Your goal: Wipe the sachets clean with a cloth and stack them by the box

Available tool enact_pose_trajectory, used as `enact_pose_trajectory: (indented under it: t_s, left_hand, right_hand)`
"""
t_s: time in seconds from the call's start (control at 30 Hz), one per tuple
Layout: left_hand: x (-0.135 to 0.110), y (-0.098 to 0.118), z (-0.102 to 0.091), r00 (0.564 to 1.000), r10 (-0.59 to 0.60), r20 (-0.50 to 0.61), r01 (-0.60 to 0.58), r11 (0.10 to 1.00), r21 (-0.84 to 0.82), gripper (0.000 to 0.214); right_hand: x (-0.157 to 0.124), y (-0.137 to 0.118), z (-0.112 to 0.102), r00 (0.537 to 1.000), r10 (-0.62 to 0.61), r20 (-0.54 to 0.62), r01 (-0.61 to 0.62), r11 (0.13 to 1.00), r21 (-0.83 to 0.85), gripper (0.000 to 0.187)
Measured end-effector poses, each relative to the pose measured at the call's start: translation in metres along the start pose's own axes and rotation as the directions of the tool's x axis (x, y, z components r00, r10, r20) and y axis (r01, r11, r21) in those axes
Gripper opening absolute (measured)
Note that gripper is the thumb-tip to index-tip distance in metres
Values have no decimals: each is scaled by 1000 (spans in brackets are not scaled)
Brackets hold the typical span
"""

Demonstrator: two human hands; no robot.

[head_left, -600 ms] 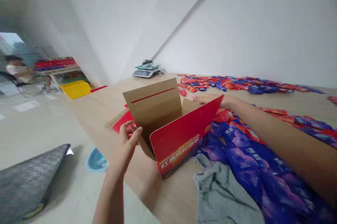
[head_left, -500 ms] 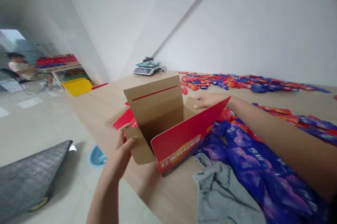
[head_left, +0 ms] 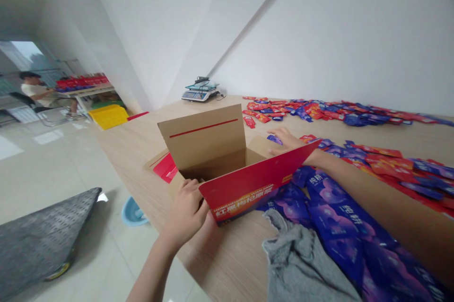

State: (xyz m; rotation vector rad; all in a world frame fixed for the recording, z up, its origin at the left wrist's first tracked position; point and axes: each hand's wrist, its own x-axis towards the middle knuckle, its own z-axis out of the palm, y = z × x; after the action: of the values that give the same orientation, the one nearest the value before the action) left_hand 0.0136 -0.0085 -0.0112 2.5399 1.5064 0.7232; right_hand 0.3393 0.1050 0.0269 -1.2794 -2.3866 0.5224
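A cardboard box with a red printed front and brown inside stands with its top open on the wooden table. Its rear flap, marked with a red strip, points up. My left hand is closed over the box's left side, fingers curled over the edge to the inside. At the far right end, my right hand has its fingers apart by the right side flap; the front panel hides part of it. A small purple sachet shows by those fingertips. Purple pouches and a grey cloth lie to the right.
Red and purple sachets are strewn along the wall. A scale stands at the back. Red cardboard lies behind the box. A blue basin and a grey cart are on the floor. Another person sits far left.
My left hand has moved from the outward left flap to the box's left edge, and that flap no longer sticks out. My right hand's fingers have spread from the right flap.
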Motion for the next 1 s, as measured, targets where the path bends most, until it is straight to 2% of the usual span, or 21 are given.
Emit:
enact_pose_trajectory:
  t_s: [0.07,0.13,0.23,0.27,0.3,0.33,0.4,0.47,0.5,0.6,0.67,0.7,0.73,0.77,0.8,0.83,0.87,0.9,0.93,1.0]
  left_hand:
    - [2,2,6,999,-26,-30,28,997,71,30]
    - [4,4,11,997,-58,-44,64,989,130,31]
    - [9,7,16,995,-80,-59,88,983,162,32]
    - [9,7,16,995,-75,-62,84,983,160,31]
    - [10,7,16,995,-71,-64,81,984,158,31]
    - [10,7,16,996,-68,-65,77,985,155,31]
    - [9,6,15,996,-61,-65,69,987,143,30]
    - [10,6,15,997,-54,-63,61,991,123,31]
    - [10,6,15,997,-49,-60,55,993,107,31]
    - [9,5,11,998,-27,-50,29,999,41,32]
    - [5,-1,4,999,-5,-52,4,1000,-18,31]
    - [2,-6,0,995,-14,-101,7,997,-74,30]
    - [-3,-14,-5,980,-57,-193,29,989,-143,28]
    - [-8,-24,-8,934,-150,-325,68,966,-249,25]
    - [-14,-35,-11,832,-294,-470,118,922,-369,21]
    - [-19,-47,-12,683,-459,-568,173,857,-485,17]
    - [-23,-59,-10,548,-600,-583,206,772,-601,16]
    - [-27,-69,-7,496,-666,-558,227,719,-657,19]
    - [-28,-77,-1,491,-703,-514,246,678,-693,22]
    - [-27,-85,15,565,-718,-406,270,626,-731,26]
  right_hand:
    - [-7,-12,-18,997,-36,72,31,996,81,52]
    - [-24,-26,-31,973,-87,215,50,984,172,60]
    - [-57,-46,-23,867,-106,487,18,983,183,89]
    - [-66,-51,-13,850,-82,521,22,992,121,99]
    - [-73,-55,0,875,-54,481,43,999,33,105]
    - [-77,-58,13,918,-27,395,55,997,-60,104]
    - [-78,-59,40,978,-12,207,52,980,-193,79]
    - [-72,-59,58,995,-30,96,53,967,-249,56]
    - [-68,-59,63,996,-41,74,59,964,-260,51]
    - [-59,-58,60,994,-66,90,85,968,-236,46]
    - [-59,-52,45,992,-82,90,97,980,-172,37]
    - [-61,-45,35,995,-87,58,95,985,-142,31]
    - [-64,-36,25,997,-81,7,82,990,-118,29]
    - [-67,-25,15,996,-57,-63,50,992,-112,30]
    - [-71,-13,6,991,-10,-130,-4,994,-112,33]
    - [-76,-1,-1,985,69,-156,-87,991,-107,36]
    - [-80,10,-6,973,189,-129,-202,975,-94,39]
    - [-84,19,-7,948,312,-55,-315,946,-68,42]
    - [-88,25,-6,917,395,50,-393,919,-36,45]
    - [-91,27,2,872,408,270,-429,903,21,46]
